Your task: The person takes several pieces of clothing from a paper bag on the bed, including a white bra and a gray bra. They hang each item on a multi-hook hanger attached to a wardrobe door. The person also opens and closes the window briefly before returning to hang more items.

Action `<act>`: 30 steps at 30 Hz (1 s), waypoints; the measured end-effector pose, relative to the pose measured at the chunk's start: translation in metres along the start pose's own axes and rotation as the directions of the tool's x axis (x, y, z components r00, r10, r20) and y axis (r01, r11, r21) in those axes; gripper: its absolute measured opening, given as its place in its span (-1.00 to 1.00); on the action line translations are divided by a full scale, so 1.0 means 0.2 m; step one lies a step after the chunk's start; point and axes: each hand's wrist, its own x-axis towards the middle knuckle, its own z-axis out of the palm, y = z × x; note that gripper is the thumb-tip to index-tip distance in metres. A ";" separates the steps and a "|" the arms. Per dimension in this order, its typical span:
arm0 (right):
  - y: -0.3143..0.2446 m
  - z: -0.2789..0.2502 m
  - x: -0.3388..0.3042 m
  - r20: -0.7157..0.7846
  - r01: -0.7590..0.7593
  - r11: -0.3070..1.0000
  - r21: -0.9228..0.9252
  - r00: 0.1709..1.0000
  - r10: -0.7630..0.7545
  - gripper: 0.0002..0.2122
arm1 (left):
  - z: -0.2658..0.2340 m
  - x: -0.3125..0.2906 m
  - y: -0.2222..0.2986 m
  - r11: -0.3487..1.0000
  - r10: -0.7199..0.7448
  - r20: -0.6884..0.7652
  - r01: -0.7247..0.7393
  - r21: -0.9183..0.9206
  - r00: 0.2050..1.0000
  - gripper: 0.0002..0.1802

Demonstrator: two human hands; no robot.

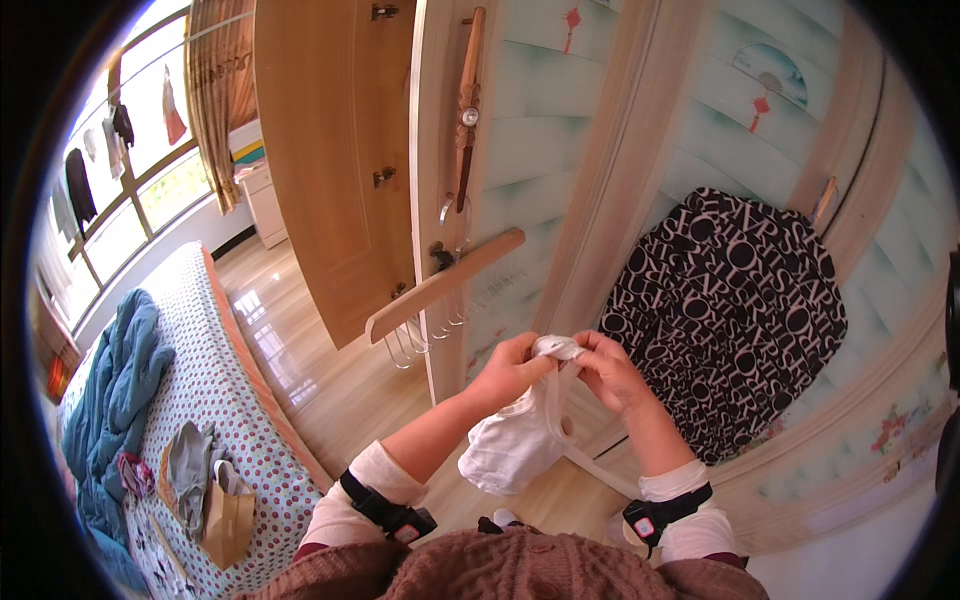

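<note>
Both my hands are up in front of me at the middle of the view, holding a small white garment (515, 443) by its bunched top. My left hand (512, 368) pinches one side of the bunch, and my right hand (608, 372) grips the other side close by. From the bunch the soft cloth hangs down, mostly below my left hand. Its exact kind cannot be made out. Just beyond my left hand is a wooden rack (450, 285) with several hooks. A black garment with white letter print (725, 320) hangs to the right of my right hand.
A wardrobe with pale green panels (535, 120) stands ahead, its wooden door (335, 150) swung open at left. On the left, a dotted bed (245, 420) carries a blue quilt (115, 410), grey clothing (187, 465) and a brown paper bag (230, 525). Clothes hang by the window (150, 120).
</note>
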 end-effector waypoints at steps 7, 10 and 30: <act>0.00 -0.11 0.33 0.166 -0.059 0.975 0.216 0.986 0.022 -0.78 | -0.03 0.17 -0.13 0.960 0.052 -0.315 -0.135 -0.246 0.948 -0.81; -0.01 -0.15 0.47 0.268 -0.079 0.995 0.065 0.962 0.059 -0.74 | -0.04 0.25 -0.21 0.940 -0.033 -0.394 -0.105 -0.324 0.919 -0.79; -0.01 -0.24 1.00 0.313 -0.080 0.993 -0.088 0.944 0.103 -0.79 | -0.07 0.56 -0.35 0.786 0.059 -0.609 -0.412 -0.460 0.791 -0.51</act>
